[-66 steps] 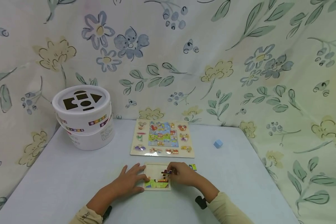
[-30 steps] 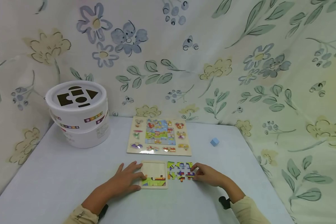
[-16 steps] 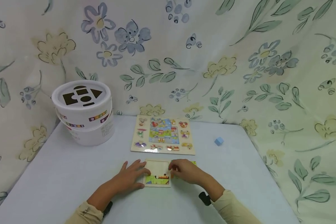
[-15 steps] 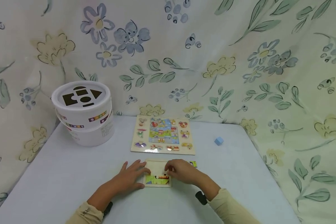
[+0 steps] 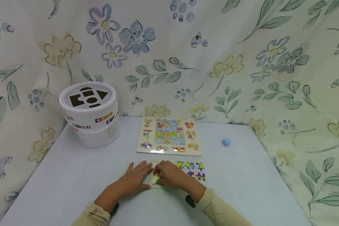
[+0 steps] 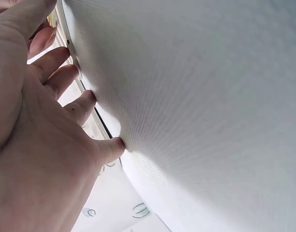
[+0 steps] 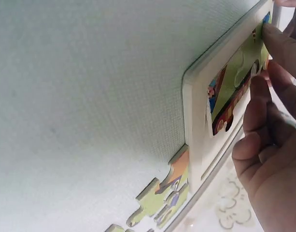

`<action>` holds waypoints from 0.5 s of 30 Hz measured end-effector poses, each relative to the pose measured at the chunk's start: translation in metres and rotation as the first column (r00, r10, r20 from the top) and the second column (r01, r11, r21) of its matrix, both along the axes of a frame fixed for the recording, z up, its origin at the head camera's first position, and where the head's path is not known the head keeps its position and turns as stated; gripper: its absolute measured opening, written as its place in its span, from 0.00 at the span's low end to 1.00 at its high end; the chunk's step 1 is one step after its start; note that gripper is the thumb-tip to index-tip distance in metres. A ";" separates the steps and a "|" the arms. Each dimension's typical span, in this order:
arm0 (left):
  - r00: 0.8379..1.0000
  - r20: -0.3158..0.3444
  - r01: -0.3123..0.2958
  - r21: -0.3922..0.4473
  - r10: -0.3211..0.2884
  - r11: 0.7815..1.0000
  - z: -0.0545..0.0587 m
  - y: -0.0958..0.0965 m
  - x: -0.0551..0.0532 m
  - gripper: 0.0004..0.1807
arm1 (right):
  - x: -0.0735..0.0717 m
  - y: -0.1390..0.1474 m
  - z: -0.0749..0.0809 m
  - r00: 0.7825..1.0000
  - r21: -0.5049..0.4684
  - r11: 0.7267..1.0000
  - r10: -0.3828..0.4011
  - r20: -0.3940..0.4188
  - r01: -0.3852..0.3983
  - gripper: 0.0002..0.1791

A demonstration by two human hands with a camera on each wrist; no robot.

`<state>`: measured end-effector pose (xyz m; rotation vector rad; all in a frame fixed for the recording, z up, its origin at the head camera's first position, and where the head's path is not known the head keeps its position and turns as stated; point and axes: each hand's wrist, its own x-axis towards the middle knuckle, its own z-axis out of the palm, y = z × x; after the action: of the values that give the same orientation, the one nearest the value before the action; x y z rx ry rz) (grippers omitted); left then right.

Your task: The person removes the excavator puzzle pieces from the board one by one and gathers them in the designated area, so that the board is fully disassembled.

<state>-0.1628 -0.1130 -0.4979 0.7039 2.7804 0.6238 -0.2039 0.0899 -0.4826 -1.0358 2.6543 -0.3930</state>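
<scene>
A small wooden jigsaw board point(image 7: 192, 101) lies between the hands, with green and red pieces point(image 7: 224, 104) set along its near side. My left hand point(image 5: 132, 182) rests at the board's left edge, fingers spread and touching it; the left wrist view shows those fingertips along the rim. My right hand point(image 5: 170, 175) is over the board's left part, and its thumb and fingertips pinch a puzzle piece point(image 7: 266, 63), mostly hidden by the fingers. Just right of the board lie several loose puzzle pieces point(image 5: 200, 175), partly behind the right hand in the head view.
A larger wooden picture puzzle point(image 5: 169, 151) lies behind the small board. A white lidded bucket point(image 5: 94, 122) with shape cut-outs stands at the back left. One blue cube point(image 5: 226, 142) is at the right. Floral cloth point(image 5: 203, 69) hangs behind the white table point(image 5: 243, 188).
My right hand went to the loose pieces on the right, came back with one, and has moved left across the board. My left hand stays at the board's left edge.
</scene>
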 end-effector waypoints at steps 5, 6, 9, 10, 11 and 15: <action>1.000 0.024 -0.001 0.010 0.001 1.000 0.002 0.001 -0.001 0.37 | -0.004 0.005 0.002 0.994 -0.063 0.998 -0.019 0.109 0.026 0.12; 1.000 0.026 -0.002 0.011 0.002 1.000 0.002 0.002 -0.001 0.37 | -0.005 0.005 0.002 0.992 -0.070 0.997 -0.021 0.122 0.030 0.12; 1.000 0.024 -0.003 0.003 0.003 1.000 0.003 0.002 0.000 0.36 | -0.007 0.007 0.004 0.989 -0.080 0.996 -0.029 0.142 0.041 0.12; 1.000 0.022 -0.003 0.001 0.003 1.000 0.003 0.002 0.000 0.37 | -0.008 0.007 0.004 0.989 -0.086 0.995 -0.033 0.147 0.046 0.13; 1.000 0.021 -0.004 -0.002 0.004 1.000 0.003 0.002 0.000 0.37 | -0.008 0.007 0.004 0.988 -0.091 0.995 -0.036 0.150 0.050 0.12; 1.000 0.022 -0.006 -0.001 0.006 1.000 0.004 0.001 0.000 0.37 | -0.009 0.006 0.002 0.979 -0.134 0.989 -0.041 0.199 0.069 0.13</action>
<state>-0.1632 -0.1119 -0.4943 0.6841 2.7639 0.6275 -0.2128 0.0957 -0.4804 -0.9113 2.5125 -0.6662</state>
